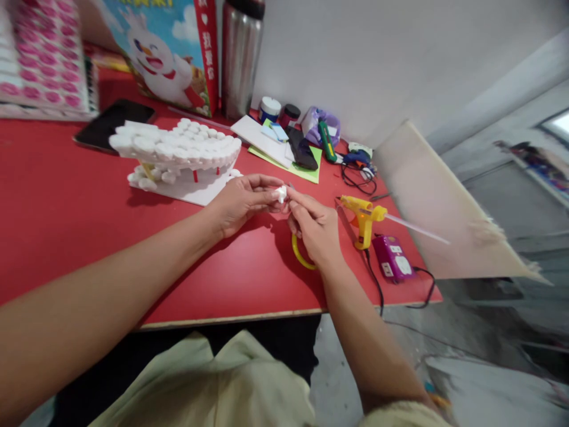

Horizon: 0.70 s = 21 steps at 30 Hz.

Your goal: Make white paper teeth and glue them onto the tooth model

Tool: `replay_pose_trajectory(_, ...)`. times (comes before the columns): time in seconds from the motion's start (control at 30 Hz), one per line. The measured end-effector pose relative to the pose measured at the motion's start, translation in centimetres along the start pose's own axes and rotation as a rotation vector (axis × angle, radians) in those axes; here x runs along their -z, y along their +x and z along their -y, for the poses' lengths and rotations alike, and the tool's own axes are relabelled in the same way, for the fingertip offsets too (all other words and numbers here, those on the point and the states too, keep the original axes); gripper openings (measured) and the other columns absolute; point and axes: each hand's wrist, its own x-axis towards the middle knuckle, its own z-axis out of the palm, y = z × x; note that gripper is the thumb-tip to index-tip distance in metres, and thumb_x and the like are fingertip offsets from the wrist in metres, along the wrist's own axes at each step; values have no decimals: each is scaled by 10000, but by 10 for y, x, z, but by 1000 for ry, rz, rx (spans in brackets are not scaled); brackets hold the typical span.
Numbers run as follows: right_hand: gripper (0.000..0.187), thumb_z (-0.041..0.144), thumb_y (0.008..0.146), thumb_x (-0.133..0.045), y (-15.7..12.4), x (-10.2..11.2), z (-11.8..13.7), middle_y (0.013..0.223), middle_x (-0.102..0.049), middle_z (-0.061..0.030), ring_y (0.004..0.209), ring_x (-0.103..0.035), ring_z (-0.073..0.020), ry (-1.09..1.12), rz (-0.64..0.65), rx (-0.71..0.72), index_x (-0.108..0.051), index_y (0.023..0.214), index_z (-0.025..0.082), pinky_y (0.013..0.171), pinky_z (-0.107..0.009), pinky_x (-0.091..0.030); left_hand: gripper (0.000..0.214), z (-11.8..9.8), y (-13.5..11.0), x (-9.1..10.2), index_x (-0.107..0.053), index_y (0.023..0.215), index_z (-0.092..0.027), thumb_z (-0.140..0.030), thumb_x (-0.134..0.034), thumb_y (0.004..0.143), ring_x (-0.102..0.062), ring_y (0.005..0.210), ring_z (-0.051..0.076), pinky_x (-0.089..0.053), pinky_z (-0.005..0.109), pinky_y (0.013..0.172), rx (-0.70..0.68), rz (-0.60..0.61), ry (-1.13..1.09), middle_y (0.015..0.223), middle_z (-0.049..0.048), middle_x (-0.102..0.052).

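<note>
The white bit (281, 193) was up over the table (222, 273), pinched by the left hand (242, 204), likely for being so small; the right hand (317, 225) bent close against it, though I couldn't tell whether it gripped the yellow loop (300, 257) below; the glue gun (365, 228) was near that hand, seemingly for easy reach; the model (173, 143) sat leftward, perhaps to spare it knocks.

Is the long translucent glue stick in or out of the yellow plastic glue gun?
Partly in: the glue stick protrudes from the back of the glue gun, its front end hidden inside.
</note>
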Motion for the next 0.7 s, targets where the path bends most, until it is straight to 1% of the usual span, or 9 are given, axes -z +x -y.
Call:
replay_pose_trajectory(0.1,348,257,958,-572,-1,1,2,911,-706,-22,620,-591,-123,-169,2,98,-810,1208,302,606,-300,-511,342,-1,-1,-1,-784,960,-118,-165,-923,651,-724,761,141,-601,320,835,14,-9,3,875,55,-782)
replay_pose_trajectory(0.17,368,251,968,-551,-2,1,3,926,-720,-30,709,-644,-154,-246,5,135,-800,1232,309,671,-321,-546,358,-2,-1,-1,-798,958,-121,-177,-941,634,-723,774,143,-598,323,844,23,-5,0,889,63,-788)
replay_pose_trajectory(0.23,376,250,975,-535,-2,1,4,923,-726,-29,766,-669,-170,-303,4,156,-794,1241,311,728,-337,-565,367,-2,-1,-1,-808,947,-124,-192,-958,619,-723,779,146,-596,328,854,28,1,-2,887,67,-792)
replay_pose_trajectory(0.33,374,240,976,-529,-2,1,5,905,-730,-25,790,-675,-175,-364,1,184,-797,1229,303,784,-346,-571,367,-2,-1,-1,-819,925,-124,-214,-974,605,-722,774,150,-594,330,858,40,3,2,865,68,-793)
replay_pose_trajectory(0.4,359,241,975,-537,-2,1,6,907,-733,-29,783,-677,-174,-354,-11,185,-803,1211,292,777,-343,-570,368,-2,-1,-1,-825,911,-124,-229,-982,596,-723,770,151,-592,326,853,45,5,3,856,69,-794)
replay_pose_trajectory(0.5,332,249,975,-555,-2,1,7,910,-738,-35,733,-672,-167,-294,-37,174,-810,1185,281,720,-335,-562,357,-1,-1,-1,-830,884,-119,-255,-989,594,-722,766,150,-586,319,850,48,17,4,831,72,-791)
replay_pose_trajectory(0.63,300,280,967,-577,-2,1,9,927,-754,-28,567,-595,-122,-231,-54,107,-805,1161,272,602,-309,-526,352,-1,-1,-1,-831,884,-123,-263,-990,603,-723,791,158,-583,329,865,43,21,5,844,78,-792)
replay_pose_trajectory(0.7,281,293,961,-587,-2,1,10,916,-759,-25,528,-571,-110,-191,-60,71,-803,1138,260,571,-301,-514,347,-1,-1,-1,-831,891,-126,-255,-985,608,-724,803,164,-584,339,872,42,15,8,860,78,-792)
